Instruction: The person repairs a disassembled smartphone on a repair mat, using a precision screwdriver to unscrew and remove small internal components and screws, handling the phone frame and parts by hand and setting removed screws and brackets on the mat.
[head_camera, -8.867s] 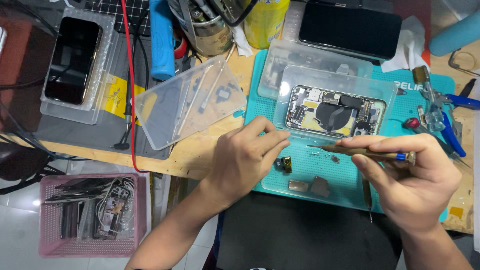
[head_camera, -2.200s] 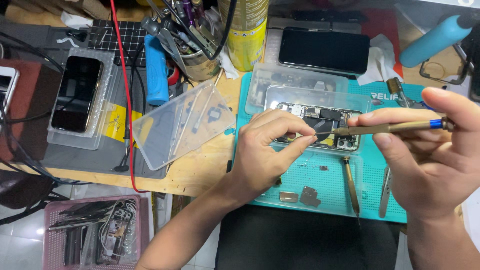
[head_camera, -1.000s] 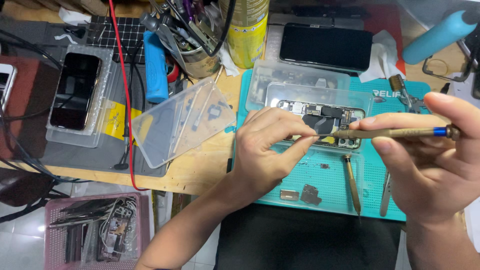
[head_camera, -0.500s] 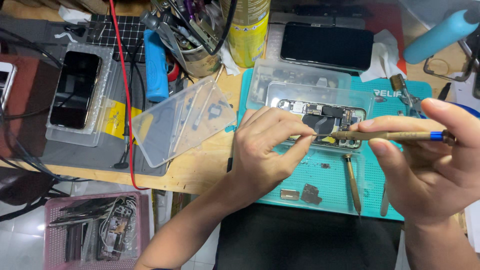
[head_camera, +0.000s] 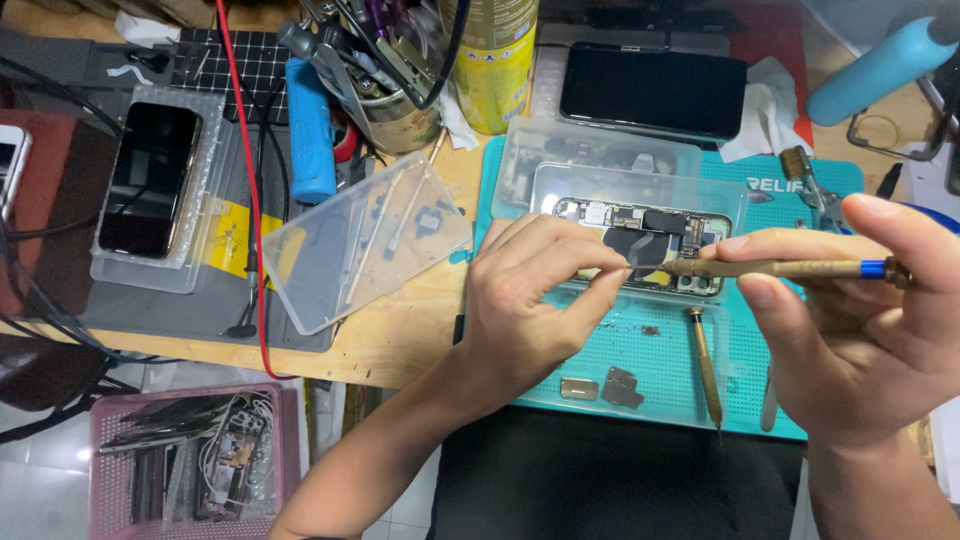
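Right hand (head_camera: 860, 340) pinches a slim brass-coloured screwdriver with a blue band (head_camera: 790, 268); left hand (head_camera: 535, 300), grip narrowed, steadies its tip over the opened phone chassis (head_camera: 650, 235) on the teal silicone mat (head_camera: 660, 370). Risk: a slipping tip could gouge the exposed components.

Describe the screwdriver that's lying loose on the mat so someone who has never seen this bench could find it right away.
Start at the teal work mat on the wooden bench. Just below the opened phone, between the left hand and right hand, lies a slim brass-coloured screwdriver, tip pointing toward the person. Unlike the similar blue-banded screwdriver in the right hand, nobody holds it.
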